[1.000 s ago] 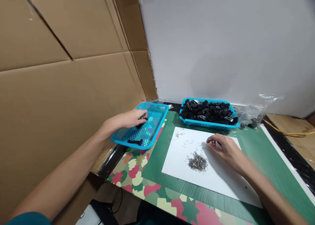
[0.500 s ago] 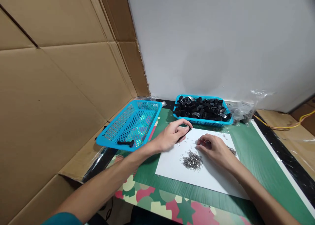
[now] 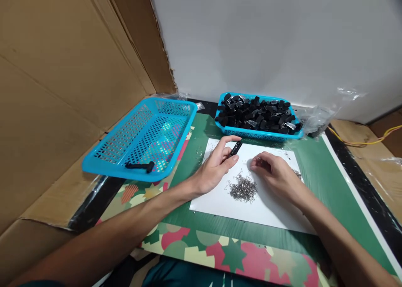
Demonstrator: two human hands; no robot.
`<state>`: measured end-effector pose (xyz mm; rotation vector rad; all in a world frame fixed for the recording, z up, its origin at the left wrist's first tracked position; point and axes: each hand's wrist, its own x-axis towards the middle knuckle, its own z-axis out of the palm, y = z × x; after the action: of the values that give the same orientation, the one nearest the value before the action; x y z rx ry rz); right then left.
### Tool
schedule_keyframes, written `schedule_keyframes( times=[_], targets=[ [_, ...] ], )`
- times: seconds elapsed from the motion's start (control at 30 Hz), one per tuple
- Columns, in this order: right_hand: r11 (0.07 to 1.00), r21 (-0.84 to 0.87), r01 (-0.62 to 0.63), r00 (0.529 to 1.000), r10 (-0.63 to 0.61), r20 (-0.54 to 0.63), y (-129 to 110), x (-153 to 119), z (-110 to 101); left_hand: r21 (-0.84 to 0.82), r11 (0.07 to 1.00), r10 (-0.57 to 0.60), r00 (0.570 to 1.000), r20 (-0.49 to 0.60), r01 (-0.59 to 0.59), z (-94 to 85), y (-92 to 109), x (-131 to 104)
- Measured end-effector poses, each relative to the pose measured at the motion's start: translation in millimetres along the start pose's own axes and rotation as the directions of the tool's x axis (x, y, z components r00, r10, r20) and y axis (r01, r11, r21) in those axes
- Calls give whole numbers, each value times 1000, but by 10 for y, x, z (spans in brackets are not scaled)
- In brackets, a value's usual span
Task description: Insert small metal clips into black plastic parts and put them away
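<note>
My left hand [image 3: 216,165] is closed on a small black plastic part [image 3: 235,148], held tilted between thumb and fingers above the white sheet [image 3: 220,213]. To the right of it, my right hand [image 3: 271,170] is in a pinch, fingertips together. A thin glint shows at those fingertips, too small to name. Just below and between the hands lies a pile of small bent metal wire pieces [image 3: 243,188], with some strays around it. A second little heap of metal pieces [image 3: 297,175] is partly hidden behind my right hand.
On the left, a blue perforated basket [image 3: 94,166] has one black part [image 3: 140,166] in it. Another blue basket [image 3: 260,135], full of black parts, stands at the back. Clear plastic bags [image 3: 317,117] and a yellow cable [image 3: 364,144] are at right; cardboard [image 3: 63,69] walls the left.
The camera view has tilted and shifted, so the baskets appear higher. My left hand has turned the black part more upright, showing more of it. My right hand keeps its pinch near the pile.
</note>
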<state>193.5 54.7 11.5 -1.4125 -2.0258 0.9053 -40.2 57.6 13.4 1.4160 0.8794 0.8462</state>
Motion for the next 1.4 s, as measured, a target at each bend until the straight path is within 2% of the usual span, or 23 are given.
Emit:
schedule_keyframes(
  times=[0.13, 0.27, 0.4, 0.6, 0.7, 0.9, 1.2, 1.3, 1.4],
  targets=[
    [996, 90, 6, 998, -1, -60, -12, -48, -11, 74, 997, 26, 1000, -4, -26, 6, 25, -10],
    [980, 152, 129, 982, -105, -155, -91, -99, 12, 171, 983, 66, 996, 55, -74, 9, 58, -25],
    [958, 160, 236, 952, -195, -236, -175, -145, 62, 141, 987, 60, 993, 106, -75, 36, 64, -43],
    [936, 167, 311, 937, -272, -218, -213, -164, 103, 146, 981, 108, 983, 148, -130, 57, 86, -41],
    [940, 170, 297, 942, -259, -213, -209, -163, 101, 146, 981, 108, 982, 155, -131, 57, 98, -36],
    [947, 268, 175, 977, -133, -169, -204, -159, 84, 200, 969, 123, 986, 113, -144, 56, 84, -40],
    [958, 259, 125, 986, -91, -142, -189, -159, 78, 369, 912, 143, 982, 125, -180, 51, 103, -55],
    [963, 207, 175, 965, -125, -231, -188, -168, 73, 374, 902, 174, 975, 138, -214, 42, 109, -79],
    [961, 41, 273, 901, -240, -361, -206, -188, 73, 356, 906, 177, 969, 170, -228, 14, 102, -102]
  ],
)
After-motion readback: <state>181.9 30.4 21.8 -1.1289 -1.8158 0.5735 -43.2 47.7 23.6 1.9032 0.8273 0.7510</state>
